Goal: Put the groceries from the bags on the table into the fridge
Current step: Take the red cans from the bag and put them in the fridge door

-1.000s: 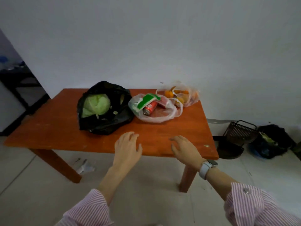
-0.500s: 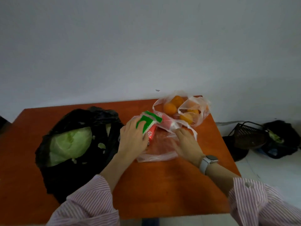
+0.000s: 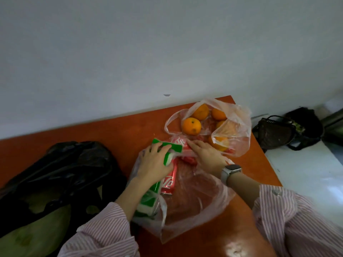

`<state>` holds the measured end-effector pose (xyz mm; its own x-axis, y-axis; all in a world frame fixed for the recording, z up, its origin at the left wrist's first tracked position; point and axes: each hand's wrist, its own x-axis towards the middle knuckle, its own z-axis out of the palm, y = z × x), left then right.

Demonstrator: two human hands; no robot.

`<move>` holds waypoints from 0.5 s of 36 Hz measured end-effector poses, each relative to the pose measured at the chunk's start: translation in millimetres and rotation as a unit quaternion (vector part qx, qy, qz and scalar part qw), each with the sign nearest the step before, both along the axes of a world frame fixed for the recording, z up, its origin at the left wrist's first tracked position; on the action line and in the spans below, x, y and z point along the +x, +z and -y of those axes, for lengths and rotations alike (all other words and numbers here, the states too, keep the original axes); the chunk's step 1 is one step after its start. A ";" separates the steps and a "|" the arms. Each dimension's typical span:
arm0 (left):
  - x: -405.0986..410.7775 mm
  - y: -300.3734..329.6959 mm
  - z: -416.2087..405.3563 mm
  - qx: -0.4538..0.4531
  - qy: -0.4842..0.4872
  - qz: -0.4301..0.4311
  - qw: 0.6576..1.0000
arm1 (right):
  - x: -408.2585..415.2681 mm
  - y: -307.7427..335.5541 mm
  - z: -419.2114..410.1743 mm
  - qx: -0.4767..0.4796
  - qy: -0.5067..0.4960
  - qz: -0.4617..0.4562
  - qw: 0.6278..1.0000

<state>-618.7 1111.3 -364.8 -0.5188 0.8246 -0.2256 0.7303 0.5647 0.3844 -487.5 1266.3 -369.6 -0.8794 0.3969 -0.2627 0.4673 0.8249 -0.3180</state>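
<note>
A clear plastic bag (image 3: 196, 206) lies open on the orange-brown table (image 3: 128, 130). In it are a green-and-white carton (image 3: 168, 152), a second green-and-white carton (image 3: 148, 199) and a red cola can (image 3: 169, 179). My left hand (image 3: 155, 165) grips the upper carton, fingers curled over its top. My right hand (image 3: 205, 154) reaches into the bag, and its straight fingers touch a red pack (image 3: 179, 142). Behind is another clear bag (image 3: 238, 127) holding several oranges (image 3: 191, 126). At the left, a black bag (image 3: 70, 164) holds a green cabbage (image 3: 24, 236).
A white wall runs directly behind the table. On the floor to the right sit a dark basket (image 3: 274, 130) and a black bag (image 3: 306, 121). The table's right edge (image 3: 267, 156) is close to my right wrist, which wears a watch (image 3: 230, 171).
I have come up to the table and leaned over it. Both hands went from hovering at the front edge into the clear bag; my left hand took hold of the carton.
</note>
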 end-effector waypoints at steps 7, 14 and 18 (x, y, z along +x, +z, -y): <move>-31.0 5.2 13.0 0.069 0.163 0.071 0.982 | -13.2 -1.0 -22.6 -0.151 -0.139 -0.088 0.975; -45.9 3.5 10.9 -0.053 0.182 -0.095 0.977 | -51.7 -1.1 -11.9 -0.178 -0.213 -0.003 0.961; -30.8 12.3 15.9 0.004 0.067 -0.187 0.980 | -48.8 2.5 2.6 -0.087 -0.216 -0.050 0.971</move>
<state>-649.5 1095.4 -352.5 -0.6681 0.7441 0.0066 0.7401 0.6635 0.1093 -536.3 1263.7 -367.1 -0.6650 0.6923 -0.2802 0.7177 0.4886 -0.4962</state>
